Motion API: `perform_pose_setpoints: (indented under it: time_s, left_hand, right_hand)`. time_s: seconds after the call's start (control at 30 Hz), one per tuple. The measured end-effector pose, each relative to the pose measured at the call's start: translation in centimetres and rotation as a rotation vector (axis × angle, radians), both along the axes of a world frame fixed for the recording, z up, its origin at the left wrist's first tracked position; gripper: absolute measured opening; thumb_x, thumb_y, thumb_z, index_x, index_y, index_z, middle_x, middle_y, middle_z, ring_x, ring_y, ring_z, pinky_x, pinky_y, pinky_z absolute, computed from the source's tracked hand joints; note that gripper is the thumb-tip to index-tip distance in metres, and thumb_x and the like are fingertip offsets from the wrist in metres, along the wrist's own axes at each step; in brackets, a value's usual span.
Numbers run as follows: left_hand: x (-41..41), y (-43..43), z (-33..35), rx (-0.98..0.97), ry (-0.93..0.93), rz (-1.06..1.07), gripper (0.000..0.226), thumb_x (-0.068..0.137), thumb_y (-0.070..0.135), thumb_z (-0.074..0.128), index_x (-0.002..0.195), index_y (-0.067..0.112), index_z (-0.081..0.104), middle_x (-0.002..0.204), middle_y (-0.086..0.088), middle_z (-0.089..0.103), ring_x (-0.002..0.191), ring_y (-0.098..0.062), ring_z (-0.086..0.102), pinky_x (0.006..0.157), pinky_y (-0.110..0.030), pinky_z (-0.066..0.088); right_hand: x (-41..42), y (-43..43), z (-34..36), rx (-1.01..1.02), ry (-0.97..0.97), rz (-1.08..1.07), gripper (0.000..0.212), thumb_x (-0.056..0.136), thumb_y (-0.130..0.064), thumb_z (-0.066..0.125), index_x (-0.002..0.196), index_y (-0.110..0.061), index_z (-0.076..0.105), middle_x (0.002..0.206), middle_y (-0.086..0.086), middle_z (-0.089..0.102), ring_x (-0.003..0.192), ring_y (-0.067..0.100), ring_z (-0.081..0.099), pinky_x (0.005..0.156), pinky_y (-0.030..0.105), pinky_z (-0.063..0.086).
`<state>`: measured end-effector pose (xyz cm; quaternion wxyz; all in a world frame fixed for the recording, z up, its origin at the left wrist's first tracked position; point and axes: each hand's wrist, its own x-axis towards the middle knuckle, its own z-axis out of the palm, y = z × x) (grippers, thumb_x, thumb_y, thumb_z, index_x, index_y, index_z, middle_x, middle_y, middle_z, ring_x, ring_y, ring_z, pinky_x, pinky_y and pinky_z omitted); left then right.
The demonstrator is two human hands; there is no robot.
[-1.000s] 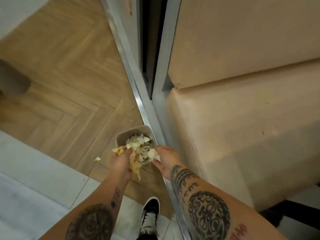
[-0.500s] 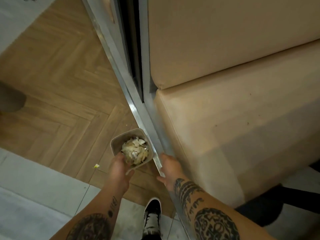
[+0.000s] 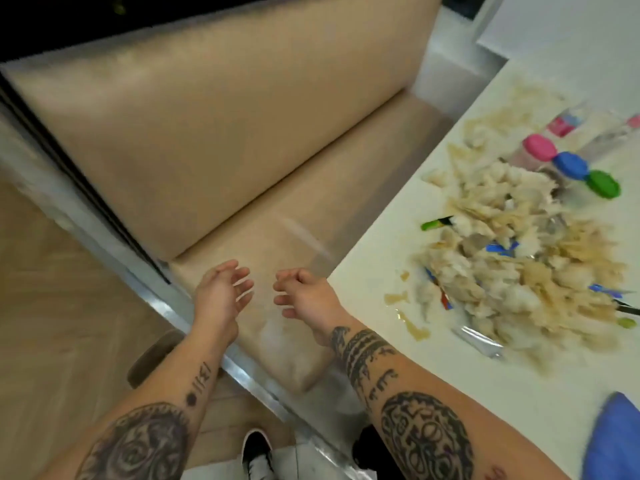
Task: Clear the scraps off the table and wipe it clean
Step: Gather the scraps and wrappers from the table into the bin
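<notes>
two bare hands hang side by side over the front edge of a tan bench seat [image 3: 277,209], near each other but apart, and neither holds anything. the left hand [image 3: 221,296] has its fingers spread and nearly straight, palm turned toward the other. the right hand [image 3: 304,299] is relaxed, its fingers loosely curled around nothing, just short of the near corner of the white worktop [image 3: 433,372]. both forearms are tattooed.

the scraps [image 3: 519,265] lie in a broad pale heap on the worktop, well to the right of the hands: torn cream and beige pieces, with bits of blue and green wrapper poking out and some clear film at the near edge. a few small loose pieces sit on the worktop between the heap and the right hand. behind the heap stand three jars, with a pink lid [image 3: 538,147], a blue lid [image 3: 570,164] and a green lid [image 3: 604,183], close together in a row. a blue cloth [image 3: 613,438] lies at the lower right edge of the worktop, partly cut off by the frame.

on the wooden floor [image 3: 69,323] to the left, a bin [image 3: 152,355] shows partly behind the left forearm; its contents cannot be seen. a dark shoe [image 3: 256,452] shows at the bottom. the whole view is motion-blurred.
</notes>
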<state>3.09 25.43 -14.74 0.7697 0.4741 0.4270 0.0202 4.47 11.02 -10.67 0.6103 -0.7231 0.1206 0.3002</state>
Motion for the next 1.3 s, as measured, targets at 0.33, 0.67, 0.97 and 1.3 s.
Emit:
perform_pose_setpoints:
  time_s: [0.33,0.67,0.97,1.3]
  left_hand:
    - [6.2,-18.5,9.4,0.376,-0.261,-0.754,0.011,0.096,0.016,0.06,0.099,0.025,0.066,0.102,0.0,0.072,0.081,-0.016,0.065,0.067,-0.029,0.049]
    - [5.4,-26.7,5.9,1.363,-0.268,-1.419,0.032,0.087,0.028,0.068,0.118,0.027,0.061,0.117,0.002,0.06,0.112,-0.024,0.053,0.082,-0.035,0.049]
    - [6.6,-26.5,8.1,0.693,-0.273,-1.226,0.017,0.08,0.015,0.067,0.093,0.025,0.07,0.093,0.008,0.068,0.078,-0.013,0.062,0.065,-0.027,0.046]
    - [6.3,-25.7,10.2,0.03,-0.181,-0.868,0.029,0.09,-0.01,0.053,0.08,0.016,0.046,0.111,-0.005,0.07,0.078,-0.022,0.065,0.064,-0.029,0.049]
  right_hand:
    - [-2.0,-19.9,8.5,-0.124,-0.231,-0.338,0.009,0.098,-0.021,0.058,0.103,-0.018,0.065,0.102,-0.003,0.067,0.083,0.01,0.064,0.067,0.025,0.048]
    - [-5.1,-29.7,4.7,-0.522,-0.291,-0.447,0.016,0.091,-0.015,0.059,0.097,-0.023,0.072,0.099,-0.005,0.072,0.092,0.019,0.068,0.078,0.03,0.054]
    - [-5.2,-29.9,1.4,-0.982,-0.45,0.033,0.018,0.093,-0.034,0.064,0.107,-0.026,0.072,0.112,-0.007,0.057,0.105,0.018,0.058,0.076,0.032,0.05]
    - [-6.8,-29.2,4.7,-0.548,-0.548,-0.422,0.022,0.085,-0.029,0.074,0.073,-0.024,0.057,0.103,-0.012,0.062,0.103,0.01,0.059,0.086,0.025,0.046]
